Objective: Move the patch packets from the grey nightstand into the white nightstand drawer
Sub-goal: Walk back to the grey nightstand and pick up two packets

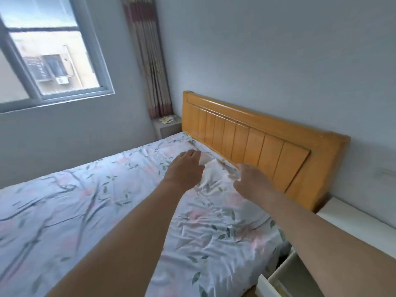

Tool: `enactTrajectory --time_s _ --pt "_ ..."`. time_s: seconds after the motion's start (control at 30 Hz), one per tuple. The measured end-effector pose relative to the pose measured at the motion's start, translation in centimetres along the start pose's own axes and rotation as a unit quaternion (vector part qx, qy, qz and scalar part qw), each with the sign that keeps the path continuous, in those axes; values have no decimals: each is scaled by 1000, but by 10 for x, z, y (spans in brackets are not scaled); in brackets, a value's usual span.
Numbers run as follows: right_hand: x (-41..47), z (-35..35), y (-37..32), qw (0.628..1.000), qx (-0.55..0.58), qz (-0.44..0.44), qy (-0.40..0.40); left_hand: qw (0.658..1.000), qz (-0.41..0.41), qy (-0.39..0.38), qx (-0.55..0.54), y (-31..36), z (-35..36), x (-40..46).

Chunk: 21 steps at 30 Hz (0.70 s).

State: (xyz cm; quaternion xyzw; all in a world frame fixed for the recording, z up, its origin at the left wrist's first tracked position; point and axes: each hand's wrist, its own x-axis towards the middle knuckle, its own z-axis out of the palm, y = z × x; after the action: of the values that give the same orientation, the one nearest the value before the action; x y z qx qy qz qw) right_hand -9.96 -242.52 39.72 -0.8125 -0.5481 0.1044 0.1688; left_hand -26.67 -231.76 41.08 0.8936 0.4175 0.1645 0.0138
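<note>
Far left corner: grey nightstand (166,127) beside the wooden headboard (257,142), with the patch packets (167,119) lying on its top, well apart from both hands. Mid-frame: left hand (186,168) and right hand (252,179) reach out over the floral bed sheet (64,200), fingers straight and relaxed, holding nothing. Lower right: white nightstand (353,219) next to the bed, its drawer (287,277) pulled open.
</note>
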Motion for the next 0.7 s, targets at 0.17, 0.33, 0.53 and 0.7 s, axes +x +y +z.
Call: enactTrajectory --time_s 0.17,0.33,0.53,0.7 --pt "-9 48 -151 989 -6 -148 -23 986 -158 41 27 -126 -63 -111" --pt "-67 107 -328 956 14 -289 -55 947 -302 85 76 -246 -139 -266" --pt "-204 191 -539 889 41 -443 -111 876 -456 77 140 -356 -234 -496" --pt "-337 254 -687 829 81 -526 -170 819 -539 109 161 -419 -302 -682"
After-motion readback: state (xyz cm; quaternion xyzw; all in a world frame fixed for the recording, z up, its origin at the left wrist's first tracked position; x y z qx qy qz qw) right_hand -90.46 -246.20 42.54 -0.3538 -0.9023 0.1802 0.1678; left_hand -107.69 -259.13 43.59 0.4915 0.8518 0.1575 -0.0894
